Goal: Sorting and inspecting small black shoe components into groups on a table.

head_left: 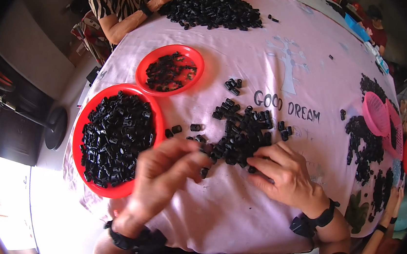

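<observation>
The black pile (pixel 239 138) lies just ahead-left of my right fingers (pixel 279 158). Whether they or my blurred left fingers (pixel 188 168) clamp anything, I cannot tell.

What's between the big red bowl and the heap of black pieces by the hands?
In the head view, a few loose black pieces lie on pink cloth, plus the left hand.
</observation>
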The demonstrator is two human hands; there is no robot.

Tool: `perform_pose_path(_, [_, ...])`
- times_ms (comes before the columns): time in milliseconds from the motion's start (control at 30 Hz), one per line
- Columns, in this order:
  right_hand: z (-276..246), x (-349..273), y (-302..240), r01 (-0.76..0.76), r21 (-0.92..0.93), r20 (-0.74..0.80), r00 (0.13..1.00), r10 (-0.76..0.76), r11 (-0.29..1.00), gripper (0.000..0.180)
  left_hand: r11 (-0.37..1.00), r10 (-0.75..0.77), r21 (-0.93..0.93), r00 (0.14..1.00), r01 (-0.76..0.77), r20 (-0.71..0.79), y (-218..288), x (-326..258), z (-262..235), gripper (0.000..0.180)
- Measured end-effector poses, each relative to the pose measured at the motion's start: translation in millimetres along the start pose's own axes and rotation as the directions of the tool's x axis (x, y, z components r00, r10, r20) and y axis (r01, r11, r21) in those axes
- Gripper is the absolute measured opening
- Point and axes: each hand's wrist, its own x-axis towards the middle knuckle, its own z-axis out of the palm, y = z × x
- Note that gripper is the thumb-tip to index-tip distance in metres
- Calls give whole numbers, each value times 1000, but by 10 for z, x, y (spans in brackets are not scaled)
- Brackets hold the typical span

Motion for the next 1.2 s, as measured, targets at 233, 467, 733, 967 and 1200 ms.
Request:
perform_pose_path(233, [-33,7,52,-60,-75,-96,994,53,995,28,677,516,712,810,-186,-279,-130,-5,-854,35])
perform_pose_path(467, [-70,-45,157,-102,-137,-87,992,91,985,24,485,493,808,868,-336,65,-114,-150,-234,42])
perform_pose_path(733, [-124,-92,257,-141,-113,-95,987,130,984,22,125,199,920,917,-373,345,-510,82,240,80])
perform_pose_path(967, [-117,-58,193,-99,-77,-26,995,97,992,21,101,226,869,862,-485,455,-575,385,272,81])
perform_pose_path(1200, [-163,-76,306,-172,-133,-145,978,152,976,16,125,150,846,853,-518,500,-527,-17,373,78])
